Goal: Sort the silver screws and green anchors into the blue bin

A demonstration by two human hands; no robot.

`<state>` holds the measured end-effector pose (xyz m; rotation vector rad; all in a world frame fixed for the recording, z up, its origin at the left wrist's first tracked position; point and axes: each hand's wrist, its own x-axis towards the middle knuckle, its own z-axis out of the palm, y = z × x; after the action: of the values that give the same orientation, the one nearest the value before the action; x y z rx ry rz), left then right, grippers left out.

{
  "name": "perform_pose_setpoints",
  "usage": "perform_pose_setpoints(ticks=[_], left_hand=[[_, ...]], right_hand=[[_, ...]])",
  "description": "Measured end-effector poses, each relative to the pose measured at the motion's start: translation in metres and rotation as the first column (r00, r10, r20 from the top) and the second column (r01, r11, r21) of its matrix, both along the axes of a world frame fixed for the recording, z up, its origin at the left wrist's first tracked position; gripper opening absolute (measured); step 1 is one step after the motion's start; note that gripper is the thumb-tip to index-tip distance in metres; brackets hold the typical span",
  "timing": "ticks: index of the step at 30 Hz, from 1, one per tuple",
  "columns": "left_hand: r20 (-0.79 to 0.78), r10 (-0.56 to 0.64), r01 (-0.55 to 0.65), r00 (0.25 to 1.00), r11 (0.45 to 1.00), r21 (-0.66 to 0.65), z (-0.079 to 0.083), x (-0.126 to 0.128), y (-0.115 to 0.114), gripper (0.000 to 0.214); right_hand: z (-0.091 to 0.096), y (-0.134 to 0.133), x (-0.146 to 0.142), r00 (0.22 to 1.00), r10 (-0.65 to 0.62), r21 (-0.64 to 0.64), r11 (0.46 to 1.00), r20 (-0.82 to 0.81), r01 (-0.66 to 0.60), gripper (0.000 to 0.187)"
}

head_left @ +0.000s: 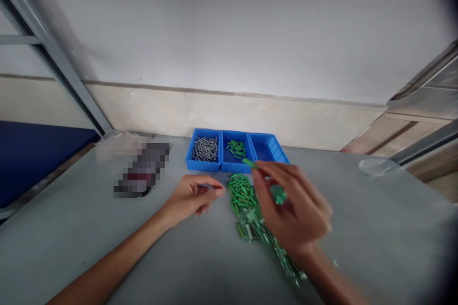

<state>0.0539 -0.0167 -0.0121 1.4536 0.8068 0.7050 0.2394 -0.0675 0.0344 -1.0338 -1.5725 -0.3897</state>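
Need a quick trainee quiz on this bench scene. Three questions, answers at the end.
1. Which compartment of the blue plastic tray holds the metal pins: left, middle or right, as the person sees it?
2. True or false: the right hand has a green piece at its fingertips.
3. Fill the gap: the left hand sits just beside a loose pile of ____ pieces on the grey tabletop.

Key: 1 left; 2 true; 3 green.
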Motion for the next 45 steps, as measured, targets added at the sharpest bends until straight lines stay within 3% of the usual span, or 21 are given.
perform_pose_setpoints(ticks=[2, 3, 5, 7, 9, 14, 18, 23, 29, 31, 33, 37, 41, 45], left_hand=[[-0.121, -0.045, 0.065, 0.992, 0.983, 0.172, -0.001, 0.002, -0.004, 0.031], [-0.189, -0.051, 0.105, 0.981, 0.951, 0.291, -0.002, 0.004, -0.008, 0.033], [-0.320, -0.025, 0.200, 0.947, 0.825, 0.528, -0.005, 0.007, -0.016, 0.043], [-0.413, 0.031, 0.285, 0.910, 0.678, 0.678, -0.009, 0.012, -0.024, 0.055], [-0.473, 0.063, 0.349, 0.879, 0.591, 0.727, -0.012, 0.016, -0.031, 0.058], [-0.524, 0.092, 0.392, 0.847, 0.559, 0.731, -0.015, 0.020, -0.035, 0.030], [-0.522, 0.070, 0.396, 0.850, 0.569, 0.720, -0.014, 0.019, -0.033, 0.015], [-0.507, 0.082, 0.383, 0.858, 0.556, 0.737, -0.016, 0.016, -0.030, 0.015], [-0.491, 0.088, 0.352, 0.867, 0.590, 0.727, -0.018, 0.012, -0.023, 0.017], [-0.447, 0.066, 0.305, 0.892, 0.640, 0.705, -0.014, 0.011, -0.022, 0.018], [-0.360, 0.045, 0.215, 0.932, 0.732, 0.647, -0.008, 0.011, -0.021, 0.016], [-0.139, 0.053, 0.002, 0.989, 0.928, 0.373, 0.005, 0.010, -0.018, 0.019], [0.079, 0.113, -0.126, 0.990, 0.974, 0.186, 0.011, 0.009, -0.012, 0.020], [0.147, 0.146, -0.158, 0.978, 0.985, 0.076, 0.011, 0.009, -0.011, 0.023]], right_hand=[[0.006, 0.015, 0.006, 0.997, -0.041, -0.006, 0.999, -0.072, 0.040, 0.030], [0.005, 0.022, 0.009, 0.995, -0.034, -0.089, 0.996, -0.094, 0.026, 0.026], [-0.003, 0.032, 0.014, 0.995, -0.003, -0.308, 0.951, -0.101, -0.028, 0.027], [-0.015, 0.032, 0.017, 0.994, -0.017, -0.376, 0.926, -0.109, -0.025, 0.030], [-0.025, 0.024, 0.020, 0.993, -0.008, -0.369, 0.929, -0.117, -0.036, 0.029], [-0.028, 0.007, 0.021, 0.994, -0.006, -0.333, 0.943, -0.109, -0.031, 0.023], [-0.025, 0.009, 0.019, 0.998, 0.041, -0.316, 0.947, -0.052, -0.055, 0.022], [-0.027, 0.008, 0.016, 0.996, 0.081, -0.308, 0.948, -0.021, -0.084, 0.020], [-0.028, 0.007, 0.016, 0.994, 0.109, -0.316, 0.943, -0.010, -0.106, 0.019], [-0.028, 0.007, 0.016, 0.993, 0.117, -0.320, 0.941, -0.003, -0.112, 0.018], [-0.028, 0.007, 0.016, 0.992, 0.128, -0.320, 0.940, 0.004, -0.120, 0.018], [-0.026, 0.005, 0.013, 0.987, 0.156, -0.360, 0.920, -0.024, -0.154, 0.017], [-0.025, 0.001, 0.006, 0.970, 0.231, -0.438, 0.867, -0.072, -0.239, 0.017], [-0.031, -0.003, -0.002, 0.958, 0.284, -0.455, 0.848, -0.045, -0.273, 0.019]])
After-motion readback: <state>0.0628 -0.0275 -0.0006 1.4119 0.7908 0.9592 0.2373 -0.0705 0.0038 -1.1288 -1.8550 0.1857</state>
